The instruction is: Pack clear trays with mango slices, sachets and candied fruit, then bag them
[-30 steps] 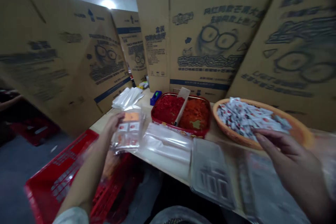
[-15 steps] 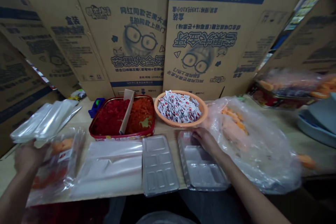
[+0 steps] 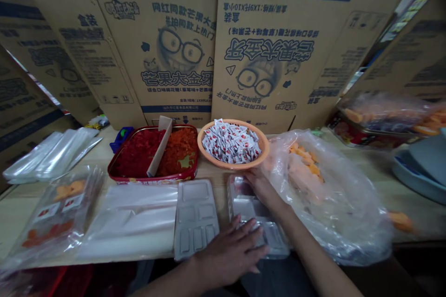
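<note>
A stack of clear compartment trays (image 3: 240,185) lies at the table's front edge. My right hand (image 3: 261,190) is at its far end, fingers closed on the rim. My left hand (image 3: 233,253) hovers over or touches its near end, fingers spread, with nothing seen in them; contact is hard to tell. Left of it lies a grey compartment tray (image 3: 197,213), bottom side up. Flat clear bags (image 3: 135,218) sit beside that. Farther left is a bagged tray (image 3: 52,222) with orange pieces, red bits and small white packets.
Behind the trays stand a peach basket (image 3: 265,148) of white sachets and a divided red tin (image 3: 153,179) of red and orange bits. A large plastic bag (image 3: 351,204) holds orange pieces at right. More bags (image 3: 52,158) lie left. Cartons (image 3: 181,88) wall the back.
My left hand has left the bagged tray at the left and come across to the near end of the clear trays. My right hand stays at their far end. The view has shifted slightly right.
</note>
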`<action>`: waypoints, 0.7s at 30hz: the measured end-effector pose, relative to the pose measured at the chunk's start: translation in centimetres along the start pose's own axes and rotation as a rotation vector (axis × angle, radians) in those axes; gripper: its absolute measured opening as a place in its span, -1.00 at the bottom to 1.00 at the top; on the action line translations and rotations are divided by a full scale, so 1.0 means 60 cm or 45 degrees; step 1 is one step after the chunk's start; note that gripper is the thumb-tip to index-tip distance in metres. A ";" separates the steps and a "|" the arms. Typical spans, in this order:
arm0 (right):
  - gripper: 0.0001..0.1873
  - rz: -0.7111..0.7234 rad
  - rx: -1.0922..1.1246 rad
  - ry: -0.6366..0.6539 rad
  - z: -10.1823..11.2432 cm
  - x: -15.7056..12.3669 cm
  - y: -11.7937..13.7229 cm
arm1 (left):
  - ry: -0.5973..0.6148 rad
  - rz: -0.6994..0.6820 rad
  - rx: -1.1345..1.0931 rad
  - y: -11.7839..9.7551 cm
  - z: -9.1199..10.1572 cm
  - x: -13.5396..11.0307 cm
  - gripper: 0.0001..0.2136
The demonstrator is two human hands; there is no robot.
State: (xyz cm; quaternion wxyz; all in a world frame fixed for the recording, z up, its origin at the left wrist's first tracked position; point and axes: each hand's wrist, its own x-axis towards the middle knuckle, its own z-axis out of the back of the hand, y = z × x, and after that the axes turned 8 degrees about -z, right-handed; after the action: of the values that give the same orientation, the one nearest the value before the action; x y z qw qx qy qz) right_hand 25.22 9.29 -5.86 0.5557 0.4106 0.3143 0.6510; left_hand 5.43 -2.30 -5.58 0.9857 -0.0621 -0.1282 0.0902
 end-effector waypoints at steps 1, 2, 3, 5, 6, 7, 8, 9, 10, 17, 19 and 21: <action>-0.84 0.036 -0.061 0.043 -0.001 -0.001 0.000 | 0.017 0.001 -0.015 -0.004 -0.006 0.011 -0.55; -0.82 0.092 -0.158 0.077 -0.001 -0.001 -0.001 | 0.029 0.010 -0.026 -0.006 -0.010 0.016 -0.56; -0.79 0.154 -0.260 0.096 -0.001 -0.002 -0.002 | 0.040 0.021 -0.033 -0.007 -0.011 0.017 -0.57; -0.75 0.271 -0.431 0.071 -0.002 -0.004 -0.007 | 0.055 0.039 -0.037 -0.008 -0.012 0.012 -0.56; -0.74 0.309 -0.472 0.045 -0.002 -0.004 -0.009 | 0.056 0.044 -0.033 -0.010 -0.012 0.010 -0.56; -0.74 0.339 -0.494 0.028 -0.003 -0.005 -0.011 | 0.054 0.054 -0.026 -0.012 -0.012 0.008 -0.56; -0.73 0.365 -0.504 0.019 -0.003 -0.006 -0.011 | 0.049 0.063 -0.019 -0.014 -0.013 0.007 -0.56; -0.72 0.390 -0.508 0.016 -0.003 -0.007 -0.011 | 0.043 0.072 -0.012 -0.016 -0.014 0.007 -0.56; -0.72 0.414 -0.510 0.015 -0.004 -0.008 -0.011 | 0.039 0.081 -0.008 -0.018 -0.016 0.008 -0.57; -0.64 0.560 -0.540 -0.063 0.009 -0.024 0.002 | 0.026 0.128 -0.143 -0.014 -0.019 0.015 -0.60; -0.66 0.596 -0.523 -0.133 0.016 -0.026 0.006 | 0.012 0.115 -0.254 -0.011 -0.012 0.013 -0.58; -0.69 0.633 -0.481 -0.242 0.023 -0.026 0.012 | -0.074 0.146 -0.367 -0.011 -0.004 0.013 -0.56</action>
State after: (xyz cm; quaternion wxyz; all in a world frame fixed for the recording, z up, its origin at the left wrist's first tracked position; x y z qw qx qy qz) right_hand 26.19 7.59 -4.90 0.4732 0.4233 0.0247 0.7722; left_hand 6.32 -2.81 -5.52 0.9557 -0.2075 -0.1647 0.1285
